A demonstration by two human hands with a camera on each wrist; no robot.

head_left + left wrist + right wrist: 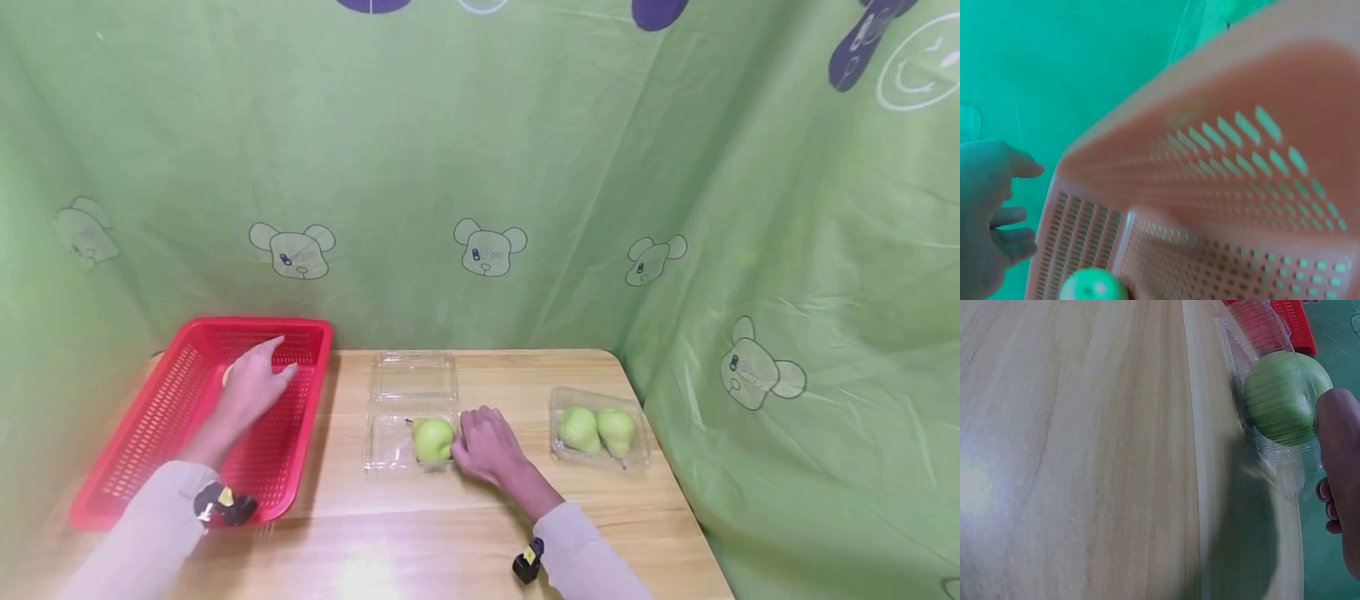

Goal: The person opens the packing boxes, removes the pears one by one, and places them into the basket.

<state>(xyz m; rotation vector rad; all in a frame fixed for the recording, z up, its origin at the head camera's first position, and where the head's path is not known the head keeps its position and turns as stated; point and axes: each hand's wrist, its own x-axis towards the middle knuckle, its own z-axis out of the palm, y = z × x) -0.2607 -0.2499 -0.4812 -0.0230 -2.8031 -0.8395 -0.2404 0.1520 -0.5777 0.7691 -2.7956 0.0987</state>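
My left hand (251, 387) is over the red plastic basket (318, 367), fingers apart and holding nothing. Behind it in the basket sits a pale round fruit (227, 372), mostly hidden; the left wrist view shows it as a green fruit (1093, 286) near the basket's end. An opened clear plastic container (386, 442) lies mid-table with its lid folded back. In its right half rests a green pear (433, 440), stem pointing left. With curled fingers, my right hand (487, 446) grips the container's right edge, its thumb (1340, 422) close beside the pear.
To the right, another clear container (637, 454) holds two green pears (579, 429). A green curtain (412, 292) with bear faces hangs behind and beside the wooden table (420, 517).
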